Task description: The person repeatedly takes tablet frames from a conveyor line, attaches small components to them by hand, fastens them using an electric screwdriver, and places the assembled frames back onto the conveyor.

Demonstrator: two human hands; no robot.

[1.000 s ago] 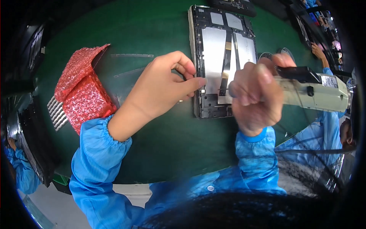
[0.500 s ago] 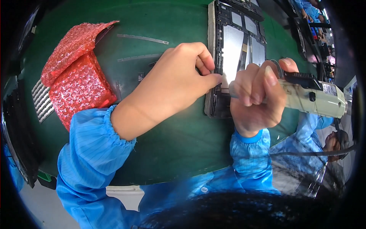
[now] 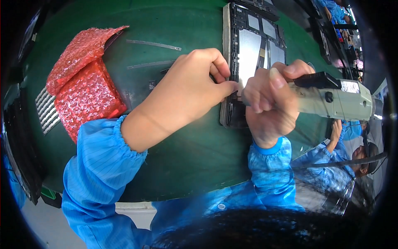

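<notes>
Green work surface (image 3: 190,170) under everything, and the main piece on it is a flat opened-up device (image 3: 248,45) with a black frame and silvery plates, sitting right of centre toward the far side, its long sides running away from the person. Left hand (image 3: 197,81) is at the near part of its left edge, thumb and fingers drawn in narrow; can't tell if anything tiny is pinched there, the fingertips hide it. Right hand (image 3: 273,101) is wrapped around a pale power screwdriver (image 3: 336,101) with a black lever, held roughly sideways over the device's near end, body sticking out to the right. Its working tip is hidden, so no clue whether it's touching anything. Over on the left there's a red bubble-wrap bundle (image 3: 89,95), flap up, with a pale ribbed piece (image 3: 46,112) poking out beside it. Two thin strips (image 3: 153,44) lie between that and the device, plus a small dark part (image 3: 152,84) near the left wrist. Someone else in blue (image 3: 317,159) is off to the right, past a dark cable (image 3: 344,162).
</notes>
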